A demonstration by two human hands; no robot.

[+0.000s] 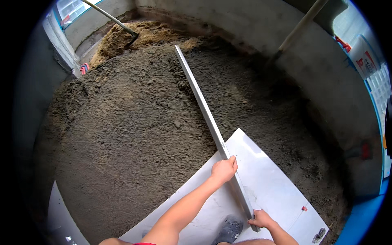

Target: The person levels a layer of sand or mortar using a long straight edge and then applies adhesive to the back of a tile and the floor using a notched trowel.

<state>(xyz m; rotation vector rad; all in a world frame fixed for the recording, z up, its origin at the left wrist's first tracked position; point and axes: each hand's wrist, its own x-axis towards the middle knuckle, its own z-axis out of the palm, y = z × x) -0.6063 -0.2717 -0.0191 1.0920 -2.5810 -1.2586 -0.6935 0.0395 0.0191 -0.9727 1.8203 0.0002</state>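
My left hand [224, 169] is closed around a long, straight metal screed bar [199, 96], a little below its middle. My right hand [262, 219] grips the same bar close to its near end. The bar slants from the near right to the far left, its far part lying over rough, dark, damp mortar [134, 118]. A small ridge of loose mortar [181, 77] runs along its left side near the far end. Beneath my hands lie large white glossy tiles [277, 179], where a dark clog [229, 230] shows on my foot.
A sand heap [141, 34] with a long-handled tool [122, 26] lies at the far left. A pole [302, 25] leans on the right wall [261, 28]. A white bucket [364, 57] stands on the right-hand ledge. On the tiles sits a small red piece [304, 208].
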